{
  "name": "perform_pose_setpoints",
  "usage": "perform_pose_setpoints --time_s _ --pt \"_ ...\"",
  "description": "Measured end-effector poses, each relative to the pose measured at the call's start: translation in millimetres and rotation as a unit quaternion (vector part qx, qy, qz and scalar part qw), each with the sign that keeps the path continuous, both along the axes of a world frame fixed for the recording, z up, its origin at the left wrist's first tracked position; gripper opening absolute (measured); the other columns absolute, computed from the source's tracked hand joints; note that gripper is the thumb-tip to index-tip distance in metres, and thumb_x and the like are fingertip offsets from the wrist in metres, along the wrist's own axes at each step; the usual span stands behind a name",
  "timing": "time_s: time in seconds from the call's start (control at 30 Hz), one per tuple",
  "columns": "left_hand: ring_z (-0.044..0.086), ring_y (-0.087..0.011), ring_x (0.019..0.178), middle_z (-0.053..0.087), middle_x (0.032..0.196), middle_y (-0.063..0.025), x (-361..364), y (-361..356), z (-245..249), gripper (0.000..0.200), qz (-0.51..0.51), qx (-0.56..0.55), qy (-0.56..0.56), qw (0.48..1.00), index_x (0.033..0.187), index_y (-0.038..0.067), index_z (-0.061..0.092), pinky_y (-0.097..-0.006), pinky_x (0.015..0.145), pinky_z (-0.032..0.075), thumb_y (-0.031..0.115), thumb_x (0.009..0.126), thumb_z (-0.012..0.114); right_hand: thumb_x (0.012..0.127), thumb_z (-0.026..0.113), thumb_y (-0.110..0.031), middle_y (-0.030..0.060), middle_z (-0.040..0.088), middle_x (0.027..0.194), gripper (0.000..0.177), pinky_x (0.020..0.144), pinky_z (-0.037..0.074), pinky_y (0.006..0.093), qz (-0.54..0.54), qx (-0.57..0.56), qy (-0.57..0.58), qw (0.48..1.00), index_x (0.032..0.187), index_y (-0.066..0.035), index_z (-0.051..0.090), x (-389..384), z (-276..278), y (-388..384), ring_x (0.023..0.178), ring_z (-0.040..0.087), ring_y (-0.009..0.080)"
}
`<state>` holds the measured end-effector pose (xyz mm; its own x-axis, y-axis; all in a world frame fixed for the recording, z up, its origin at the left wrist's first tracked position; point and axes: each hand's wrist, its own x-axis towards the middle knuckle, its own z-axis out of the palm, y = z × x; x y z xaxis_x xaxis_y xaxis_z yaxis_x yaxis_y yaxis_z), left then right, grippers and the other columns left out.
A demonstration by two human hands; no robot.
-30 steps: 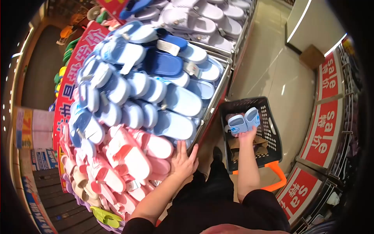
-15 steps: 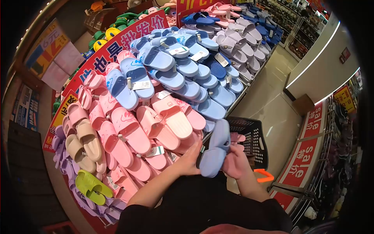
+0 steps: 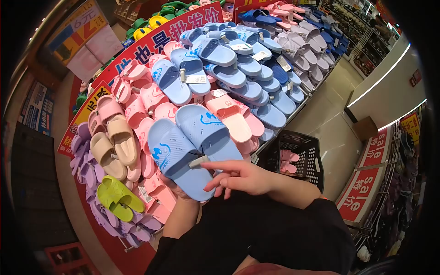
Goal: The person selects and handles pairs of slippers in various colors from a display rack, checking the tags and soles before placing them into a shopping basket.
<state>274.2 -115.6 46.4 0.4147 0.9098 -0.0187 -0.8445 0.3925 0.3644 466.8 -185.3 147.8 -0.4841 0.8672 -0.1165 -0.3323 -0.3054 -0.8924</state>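
Note:
A pair of light blue slippers (image 3: 176,158) with darker blue printed designs is held up in front of me, soles down and toe straps facing away. My left hand (image 3: 182,189) grips them from below at the heel end, its fingers mostly hidden under the sole. A pale grey fastener (image 3: 198,161) joins the two slippers. My right hand (image 3: 243,178) lies over the right slipper's heel, index finger stretched out to the fastener and the other fingers loosely bent. Behind them, pink slippers (image 3: 224,110) and more blue slippers (image 3: 172,82) lie piled on the display.
A black shopping basket (image 3: 316,158) holding pink slippers (image 3: 288,160) stands to my right. Beige slippers (image 3: 123,146), green slippers (image 3: 120,199) and purple ones lie at left. Red sale signs (image 3: 362,190) line a rack across the aisle (image 3: 323,103).
The blue slippers have turned from edge-on to top side up and moved left over the pink ones. My right hand has come across to their fastener; the left now supports them from below.

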Motion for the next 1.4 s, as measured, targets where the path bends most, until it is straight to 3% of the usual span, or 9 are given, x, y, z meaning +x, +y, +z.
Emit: perform_pose_setpoints --time_s 0.1,0.23,0.3,0.43,0.7,0.87,1.0,1.3,1.4 --pt "0.057 -0.0324 0.115 0.049 0.136 -0.0171 -6 13 1 0.105 0.028 -0.007 0.007 1.000 0.146 0.008 0.031 -0.0485 0.094 0.051 0.068 0.070 0.071 0.096 0.046 -0.006 0.0113 0.068 0.087 0.032 0.059 0.047 0.0217 -0.113 0.079 -0.098 0.986 0.124 0.002 0.057 10 2 -12 0.064 0.059 0.0095" --pt "0.057 -0.0325 0.115 0.049 0.136 -0.0171 4 27 3 0.105 0.037 -0.009 0.000 0.999 0.146 0.008 0.031 -0.0485 0.094 0.051 0.068 0.070 0.071 0.095 0.047 -0.010 0.0028 0.063 0.087 0.032 0.067 0.045 0.0211 -0.355 0.120 -0.071 0.924 0.124 0.000 0.055 46 -51 8 0.077 0.057 0.0064" --pt "0.057 -0.0325 0.115 0.049 0.136 -0.0171 6 29 5 0.105 0.045 -0.009 0.001 0.999 0.146 0.008 0.031 -0.0485 0.094 0.051 0.067 0.070 0.071 0.096 0.051 -0.025 0.0117 0.050 0.130 0.052 0.096 0.044 0.0305 -0.265 0.062 -0.010 0.962 0.141 -0.001 0.039 46 -73 16 0.115 0.051 0.0158" --pt "0.057 -0.0326 0.116 0.049 0.137 -0.0171 4 28 7 0.105 0.061 -0.007 0.007 0.998 0.146 0.008 0.031 -0.0485 0.094 0.051 0.067 0.070 0.071 0.093 0.054 -0.056 0.0147 0.033 0.150 0.085 0.113 0.029 0.0376 -0.009 0.155 -0.081 0.984 0.150 0.000 0.024 16 -92 9 0.139 0.032 0.0235" --pt "0.056 -0.0328 0.116 0.049 0.137 -0.0172 9 38 12 0.104 0.089 0.005 0.016 0.996 0.146 0.008 0.031 -0.0486 0.094 0.051 0.067 0.070 0.072 0.100 0.051 -0.024 0.0072 0.063 0.086 0.041 0.083 0.047 0.0300 0.160 -0.027 0.009 0.987 0.129 0.004 0.049 4 -86 -2 0.085 0.061 0.0158" --pt "0.056 -0.0330 0.116 0.049 0.137 -0.0172 5 43 17 0.104 0.108 0.016 0.020 0.994 0.146 0.008 0.031 -0.0486 0.094 0.051 0.066 0.070 0.072 0.102 0.029 -0.049 0.0083 0.048 0.067 0.050 0.053 0.057 0.0386 0.032 -0.093 0.432 0.896 0.092 -0.005 0.048 28 -78 -6 0.058 0.053 0.0187" --pt "0.056 -0.0330 0.116 0.049 0.137 -0.0172 11 45 17 0.104 0.103 0.022 0.029 0.994 0.146 0.008 0.031 -0.0486 0.095 0.051 0.066 0.070 0.073 0.099 0.029 -0.056 0.0113 0.049 0.075 0.054 0.059 0.059 0.0443 0.006 -0.096 0.498 0.862 0.095 -0.005 0.047 44 -64 5 0.062 0.053 0.0227" --pt "0.056 -0.0333 0.117 0.049 0.137 -0.0172 23 42 17 0.104 0.085 0.024 0.040 0.995 0.146 0.008 0.031 -0.0486 0.095 0.051 0.065 0.070 0.073 0.102 0.035 -0.040 0.0101 0.051 0.083 0.037 0.058 0.058 0.0415 0.012 -0.103 0.487 0.867 0.099 -0.005 0.048 58 -76 3 0.068 0.055 0.0207" --pt "0.056 -0.0333 0.117 0.049 0.137 -0.0173 27 43 17 0.104 0.086 0.027 0.040 0.995 0.146 0.008 0.031 -0.0486 0.095 0.051 0.065 0.070 0.073 0.096 0.056 -0.015 0.0050 0.058 0.085 0.020 0.060 0.055 0.0340 -0.130 -0.069 0.116 0.982 0.111 -0.002 0.051 66 -75 -2 0.077 0.059 0.0121"
